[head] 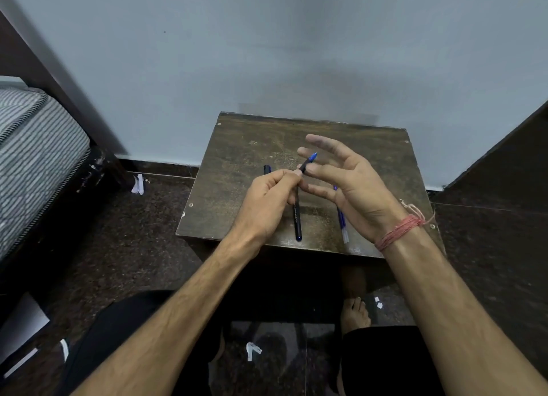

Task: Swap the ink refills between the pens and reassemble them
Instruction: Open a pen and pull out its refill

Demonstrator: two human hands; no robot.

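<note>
Between both hands (311, 188), a blue-tipped pen (308, 161).

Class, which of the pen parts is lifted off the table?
The blue-tipped pen, pinched by the left hand. The black barrel and refill lie on the table.

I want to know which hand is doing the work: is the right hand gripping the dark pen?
No, the right hand is open with fingers spread beside the tip, while the left hand grips the dark pen.
</note>
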